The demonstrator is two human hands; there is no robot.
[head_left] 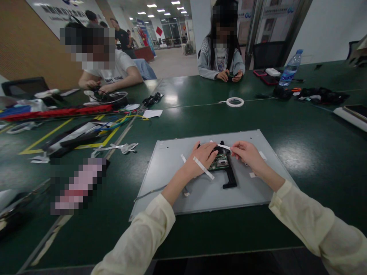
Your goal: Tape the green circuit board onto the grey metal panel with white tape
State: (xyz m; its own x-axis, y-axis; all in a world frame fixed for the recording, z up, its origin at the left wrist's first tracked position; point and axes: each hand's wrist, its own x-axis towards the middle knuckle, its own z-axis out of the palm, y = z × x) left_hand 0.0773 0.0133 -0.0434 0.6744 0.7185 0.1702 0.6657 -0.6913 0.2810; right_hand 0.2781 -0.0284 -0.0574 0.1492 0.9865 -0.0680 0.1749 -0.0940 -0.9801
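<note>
My left hand (200,159) lies over a green circuit board (219,162) in a black bracket (230,177), its fingers stretched out and hiding part of both. A strip of white tape (203,168) lies across the back of that hand. In a pinch between thumb and fingers, my right hand (246,153) holds another white tape strip (224,146), which runs left towards my left fingertips over the bracket's top. Under both hands is a grey metal panel (163,168). A grey cable (150,192) and small white tape pieces rest on the panel.
A roll of white tape (235,102) lies beyond the panel. To the left are a phone (78,185), a tangle of white strips (124,148) and cables. A water bottle (291,68) stands at the far right. Two people sit across the green table (223,233), their hands on small items.
</note>
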